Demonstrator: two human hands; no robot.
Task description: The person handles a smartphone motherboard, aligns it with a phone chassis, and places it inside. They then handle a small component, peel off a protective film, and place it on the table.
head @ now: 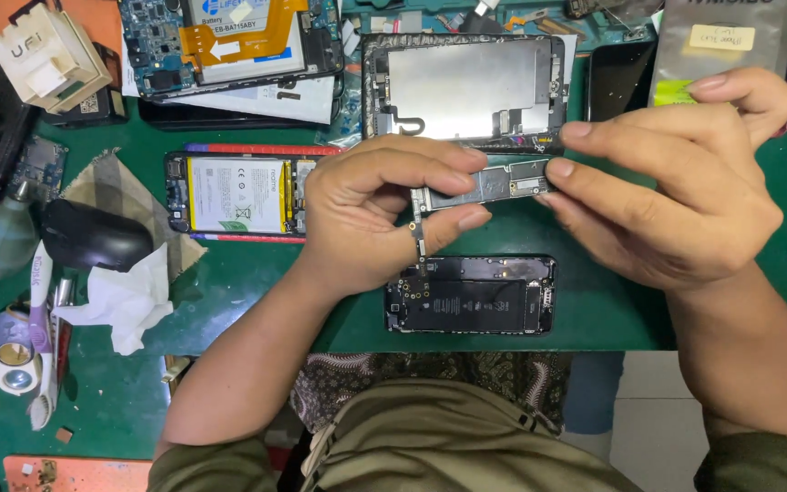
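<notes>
Green repair mat (257, 301) underlies a narrow logic board (494, 185), held level above an opened black phone (471, 293), long axis running left to right. Left hand (366, 214) pinches its left end, right hand (676, 187) pinches the right end, both closed on it. Another opened phone with a white battery (239, 194) lies left.

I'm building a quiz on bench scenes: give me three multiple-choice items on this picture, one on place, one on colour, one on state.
1. Where does the opened black phone body lie?
A. nearer the person than both hands
B. on the white tissue
C. beyond the metal screen plate

2. What colour is the work mat?
A. blue
B. green
C. grey

3. How is the narrow silver circuit board held?
A. lying untouched
B. in one hand only
C. pinched between left hand and right hand

A: it sits below the hands, near the mat's edge. B: green shows throughout. C: fingers grip both ends.
</notes>
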